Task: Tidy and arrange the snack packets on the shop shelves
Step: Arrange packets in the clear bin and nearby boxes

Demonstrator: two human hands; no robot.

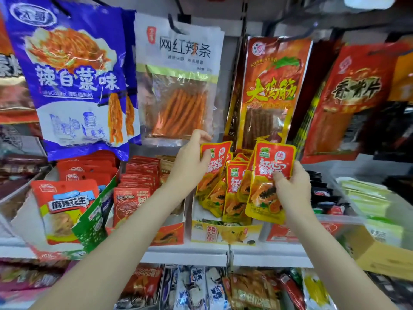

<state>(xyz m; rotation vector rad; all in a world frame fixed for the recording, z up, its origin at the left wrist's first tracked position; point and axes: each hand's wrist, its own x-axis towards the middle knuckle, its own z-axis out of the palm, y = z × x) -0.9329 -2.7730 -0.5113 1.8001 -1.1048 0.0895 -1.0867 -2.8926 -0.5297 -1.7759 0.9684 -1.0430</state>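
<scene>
Both hands on papaya packets above the display box.

I see my left hand gripping one red-and-yellow papaya packet and my right hand pinching a front packet (possibly several stacked), both just above the yellow display box, with more packets standing inside it.

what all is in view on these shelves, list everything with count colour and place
papaya packets: several, red and yellow, in the middle box; one in each hand
papaya box: one, yellow and white, shelf centre
blue bag: one in front, blue and white, hanging top left
white bag: one in front, white with clear window, hanging top centre
red bags: two kinds, hanging top right
peanut packet: one, red, lower left
left hand: fingers grip a papaya packet
right hand: fingers grip a papaya packet
</scene>
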